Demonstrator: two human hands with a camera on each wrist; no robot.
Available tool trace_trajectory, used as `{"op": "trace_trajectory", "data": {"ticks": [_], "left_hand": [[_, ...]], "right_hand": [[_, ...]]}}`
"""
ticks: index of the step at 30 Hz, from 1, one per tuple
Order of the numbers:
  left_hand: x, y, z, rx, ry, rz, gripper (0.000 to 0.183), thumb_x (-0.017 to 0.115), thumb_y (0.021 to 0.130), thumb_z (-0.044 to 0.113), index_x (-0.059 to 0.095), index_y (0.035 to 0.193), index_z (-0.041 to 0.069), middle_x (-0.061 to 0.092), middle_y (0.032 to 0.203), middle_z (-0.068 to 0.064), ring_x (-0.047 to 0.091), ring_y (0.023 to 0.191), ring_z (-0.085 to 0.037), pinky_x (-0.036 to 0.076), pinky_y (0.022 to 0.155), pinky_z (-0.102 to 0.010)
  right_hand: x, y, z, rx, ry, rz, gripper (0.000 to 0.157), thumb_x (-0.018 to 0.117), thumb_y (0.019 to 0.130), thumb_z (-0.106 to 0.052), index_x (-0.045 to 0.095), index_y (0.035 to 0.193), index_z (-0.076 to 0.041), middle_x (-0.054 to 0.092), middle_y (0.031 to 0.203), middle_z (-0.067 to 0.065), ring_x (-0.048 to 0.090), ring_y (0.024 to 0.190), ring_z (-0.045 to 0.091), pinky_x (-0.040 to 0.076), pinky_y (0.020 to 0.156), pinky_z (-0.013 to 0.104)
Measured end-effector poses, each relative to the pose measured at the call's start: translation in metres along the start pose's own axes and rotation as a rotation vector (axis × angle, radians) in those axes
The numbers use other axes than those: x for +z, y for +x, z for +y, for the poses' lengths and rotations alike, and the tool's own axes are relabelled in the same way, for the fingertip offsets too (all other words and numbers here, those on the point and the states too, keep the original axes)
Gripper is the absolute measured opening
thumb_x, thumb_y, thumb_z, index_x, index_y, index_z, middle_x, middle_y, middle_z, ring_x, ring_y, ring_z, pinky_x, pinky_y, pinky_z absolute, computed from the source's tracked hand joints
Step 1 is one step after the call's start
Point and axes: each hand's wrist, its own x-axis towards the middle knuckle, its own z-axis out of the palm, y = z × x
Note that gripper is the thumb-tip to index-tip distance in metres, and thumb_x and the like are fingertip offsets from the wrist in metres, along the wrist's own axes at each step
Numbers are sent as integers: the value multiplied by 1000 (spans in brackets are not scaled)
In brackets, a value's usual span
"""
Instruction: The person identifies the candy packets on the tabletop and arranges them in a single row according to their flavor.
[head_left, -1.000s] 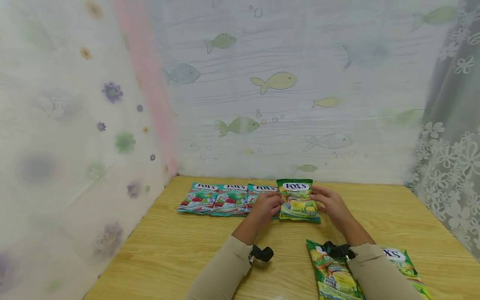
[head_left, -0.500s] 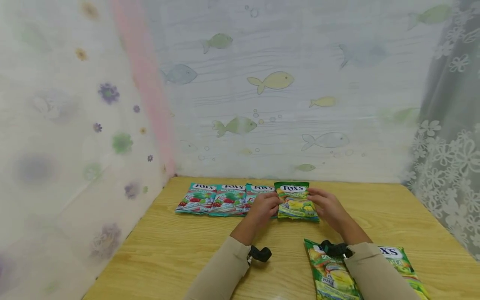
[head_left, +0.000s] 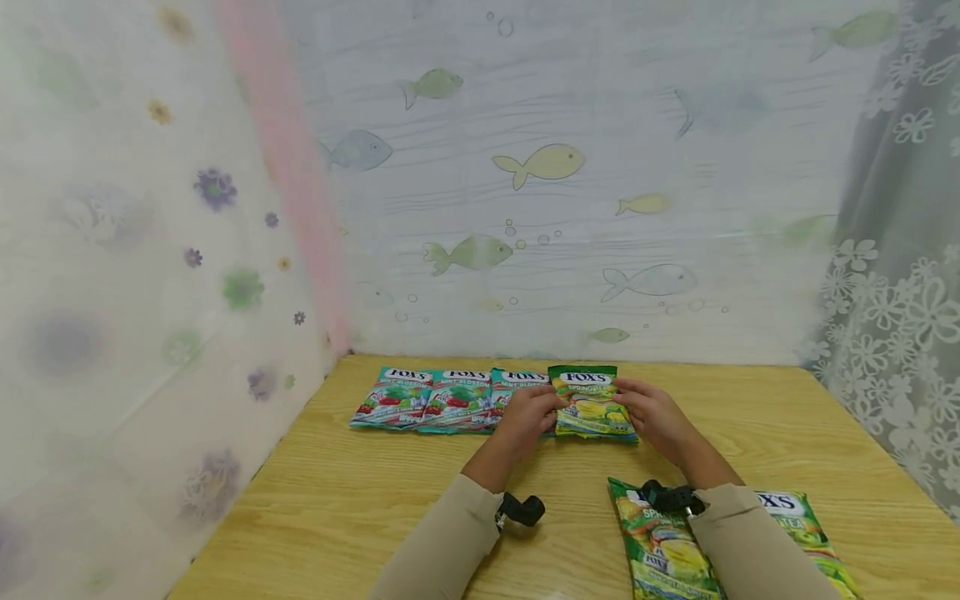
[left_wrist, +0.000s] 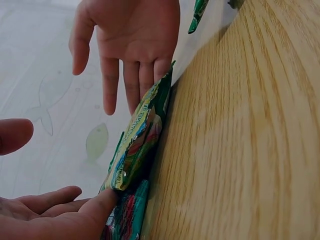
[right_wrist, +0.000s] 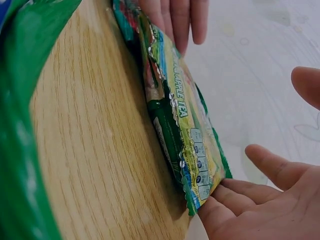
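A green and yellow candy bag marked FOX'S lies at the right end of a row, its left edge overlapping a teal candy bag. My left hand touches its left side with fingers extended. At its opposite edge is my right hand, fingers straight and fingertips against the wrapper. In the left wrist view the yellow bag leans up on the teal one, between both hands. The right wrist view shows its lower edge raised off the wood, with right fingers at its corner.
Two more teal candy bags continue the row leftward. Nearer the front, two green and yellow bags lie partly under my right forearm. The wooden table meets a fish-patterned sheet at the back and a flowered one at left.
The whole head view shifts slightly left. Both hands stay at the sides of the yellow bag, which holds nearly the same place beside the teal row.
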Motion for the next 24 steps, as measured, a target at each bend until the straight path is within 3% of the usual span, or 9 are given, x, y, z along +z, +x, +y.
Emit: {"op": "trace_trajectory", "data": {"ticks": [2,3,24], "left_hand": [[1,0,1,-10,-5,8,49,58,103,13,53,144,-12,33,164,-26,46,145,-40,43,117,-50],[1,0,1,-12,-9,13,49,59,102,14,53,143,-12,34,163,-26,35,152,-42,39,120,-53],[0,1,4,-54,-47,34,58,64,100,14,45,149,-11,34,164,-24,37,151,-41,39,120,-51]], "right_hand": [[0,0,0,-2,-4,-5,69,45,112,-24,12,163,7,-5,172,27,-6,158,46,5,128,61],[0,0,0,-2,-5,-7,70,46,112,-25,11,163,8,-5,172,27,-6,158,46,5,128,61],[-1,1,2,12,-44,-9,68,45,112,-25,15,162,9,0,171,29,-4,159,45,7,127,60]]}}
